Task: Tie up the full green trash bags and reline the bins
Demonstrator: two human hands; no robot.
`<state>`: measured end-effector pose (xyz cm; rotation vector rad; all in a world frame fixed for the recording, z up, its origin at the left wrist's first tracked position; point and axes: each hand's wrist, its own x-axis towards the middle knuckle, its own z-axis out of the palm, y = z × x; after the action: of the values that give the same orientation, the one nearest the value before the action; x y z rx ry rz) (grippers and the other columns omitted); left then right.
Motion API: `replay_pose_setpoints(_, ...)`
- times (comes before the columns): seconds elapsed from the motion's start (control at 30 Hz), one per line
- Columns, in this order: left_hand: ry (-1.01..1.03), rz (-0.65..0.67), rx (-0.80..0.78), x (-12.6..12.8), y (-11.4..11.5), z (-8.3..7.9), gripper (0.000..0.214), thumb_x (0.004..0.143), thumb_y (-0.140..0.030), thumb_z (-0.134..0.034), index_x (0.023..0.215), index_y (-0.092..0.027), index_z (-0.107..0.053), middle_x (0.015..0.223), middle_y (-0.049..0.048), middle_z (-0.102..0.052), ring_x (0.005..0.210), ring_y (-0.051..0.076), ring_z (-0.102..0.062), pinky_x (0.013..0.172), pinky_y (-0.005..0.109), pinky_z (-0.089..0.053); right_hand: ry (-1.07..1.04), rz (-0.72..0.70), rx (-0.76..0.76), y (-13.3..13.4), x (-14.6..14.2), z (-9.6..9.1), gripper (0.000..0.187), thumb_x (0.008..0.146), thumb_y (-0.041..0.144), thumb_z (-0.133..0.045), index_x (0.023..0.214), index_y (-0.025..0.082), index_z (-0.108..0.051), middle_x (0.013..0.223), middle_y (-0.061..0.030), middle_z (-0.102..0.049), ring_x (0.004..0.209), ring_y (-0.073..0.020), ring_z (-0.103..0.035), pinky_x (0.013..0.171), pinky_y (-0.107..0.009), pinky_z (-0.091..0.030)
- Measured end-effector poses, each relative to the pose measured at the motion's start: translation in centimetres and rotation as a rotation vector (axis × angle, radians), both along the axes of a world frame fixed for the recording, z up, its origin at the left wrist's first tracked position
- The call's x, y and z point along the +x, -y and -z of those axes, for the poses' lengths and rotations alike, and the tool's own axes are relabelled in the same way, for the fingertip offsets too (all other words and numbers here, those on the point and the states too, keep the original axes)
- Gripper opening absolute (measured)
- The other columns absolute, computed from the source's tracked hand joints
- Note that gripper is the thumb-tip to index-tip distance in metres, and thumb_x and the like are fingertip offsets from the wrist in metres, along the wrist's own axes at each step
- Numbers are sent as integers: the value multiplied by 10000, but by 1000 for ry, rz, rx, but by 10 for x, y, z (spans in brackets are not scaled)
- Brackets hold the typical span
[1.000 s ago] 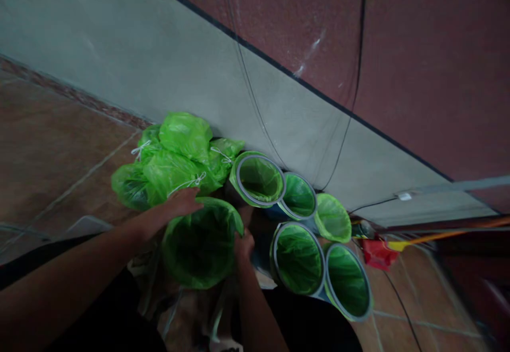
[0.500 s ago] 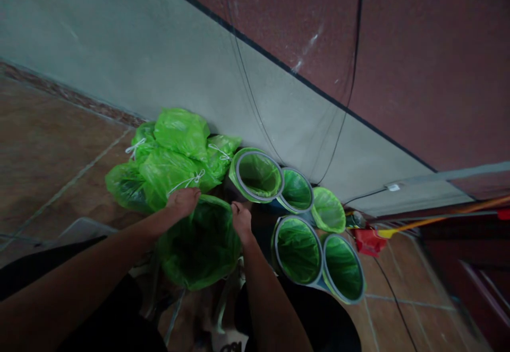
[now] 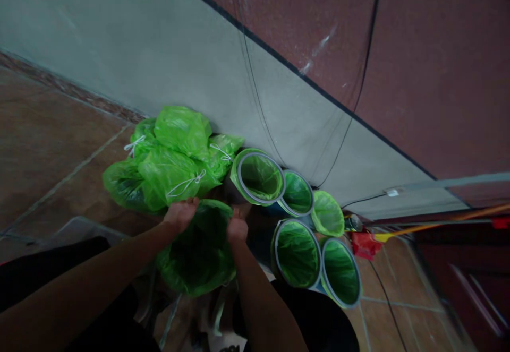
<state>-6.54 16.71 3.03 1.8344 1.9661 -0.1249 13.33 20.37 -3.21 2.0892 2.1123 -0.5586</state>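
In front of me a green bin liner (image 3: 199,256) lines a bin, its mouth facing up and its inside dark. My left hand (image 3: 182,214) is closed on the far left of its rim. On the far right of the same rim, my right hand (image 3: 237,227) is closed too, its fingertips partly hidden. The bin's own body is mostly covered by the liner. Just beyond my left hand lie several tied green garbage bags (image 3: 171,171) with white drawstrings, heaped against the wall.
To the right stand several bins lined in green, most with grey rings, among them a near one (image 3: 298,254) and one by the wall (image 3: 261,177). Past them are a red dustpan (image 3: 365,245) and an orange pole (image 3: 442,225). Black cables hang down the wall (image 3: 131,49).
Both hands keep hold of the liner's rim. My right hand has come slightly nearer and turned over the rim. The view has shifted a little.
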Motion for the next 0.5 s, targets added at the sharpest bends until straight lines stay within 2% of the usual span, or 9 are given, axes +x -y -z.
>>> replay_pose_setpoints(0.07,0,-37,-15,1,1,-1,454,890,-120,-409,1327,-123,-533,1145,176,-711,1069,301,-681,859,386,-525,16,-8,11,3,-1,-9,615,865,240,-633,1449,158,-459,1335,-209,-599,1191,-306,-625,898,-400,-514)
replay_pose_setpoints(0.13,27,-109,-29,-1,-4,-4,629,832,-204,-567,1438,-100,-430,1233,211,-672,1137,355,-649,901,440,-519,-47,-34,107,5,-3,-18,717,828,317,-694,1474,145,-434,1357,-216,-581,1276,-333,-547,984,-438,-471)
replay_pose_setpoints(0.2,67,-184,-59,-8,-12,-8,824,743,-348,-715,1464,-96,-406,1330,239,-615,1208,398,-604,947,471,-506,-154,-63,216,3,-8,-26,632,878,358,-643,1446,135,-478,1350,-199,-593,1281,-318,-528,1027,-439,-437)
replay_pose_setpoints(0.23,83,-212,-77,-13,-17,-11,845,723,-423,-738,1445,-103,-439,1362,238,-596,1236,399,-587,970,463,-498,-213,-93,262,-1,-13,-30,537,923,347,-585,1411,134,-520,1336,-182,-609,1268,-293,-536,1042,-419,-425)
replay_pose_setpoints(0.3,96,-244,-87,-25,-25,-15,723,785,-507,-668,1383,-126,-526,1366,211,-609,1251,363,-589,990,414,-491,-305,-183,305,-13,-27,-37,387,987,290,-482,1323,143,-608,1299,-142,-648,1228,-235,-566,1064,-363,-408)
replay_pose_setpoints(0.33,98,-255,-81,-31,-28,-17,622,842,-497,-601,1348,-138,-567,1348,193,-630,1241,337,-602,989,390,-490,-331,-237,291,-20,-36,-39,354,1001,266,-459,1281,152,-643,1277,-122,-669,1203,-211,-584,1065,-335,-407)
replay_pose_setpoints(0.4,100,-275,-81,-40,-28,-18,451,923,-413,-485,1261,-163,-649,1282,152,-685,1194,299,-637,970,370,-499,-351,-331,212,-34,-53,-40,313,1004,250,-475,1218,184,-693,1241,-80,-703,1164,-178,-618,1053,-288,-419)
replay_pose_setpoints(0.5,103,-249,-123,-45,-21,-14,376,941,-348,-435,1097,-195,-741,1178,117,-740,1093,281,-684,907,374,-532,-360,-423,60,-45,-69,-36,277,979,231,-541,1188,221,-722,1224,-33,-728,1141,-154,-654,1023,-247,-449)
